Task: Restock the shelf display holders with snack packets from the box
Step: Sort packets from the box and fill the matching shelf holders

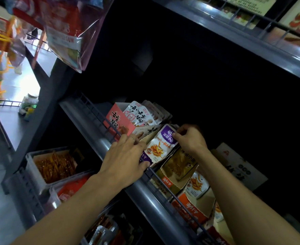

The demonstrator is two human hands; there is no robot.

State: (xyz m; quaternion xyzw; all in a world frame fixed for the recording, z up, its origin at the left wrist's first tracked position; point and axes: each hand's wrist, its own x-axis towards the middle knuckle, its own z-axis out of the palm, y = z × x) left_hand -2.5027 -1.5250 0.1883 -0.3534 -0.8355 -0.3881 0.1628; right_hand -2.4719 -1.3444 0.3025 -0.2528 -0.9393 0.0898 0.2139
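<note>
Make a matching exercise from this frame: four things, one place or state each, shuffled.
Things:
1. purple-and-white snack packet
2. pink cardboard display holder
3. clear plastic tub of orange strips
4. left hand

Places or states:
A. on the lower shelf, bottom left
B. pinched at its top by the right hand
C. wears a ring, rests at the holder's front
D. left of the purple packet, holding white packets

Pairs: 1-B, 2-D, 3-A, 4-C

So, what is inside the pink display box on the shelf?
The pink display box holds a row of white snack packets standing upright, with only their upper parts showing. Its front wall hides their lower parts, and the back of the row is lost in darkness.
</note>
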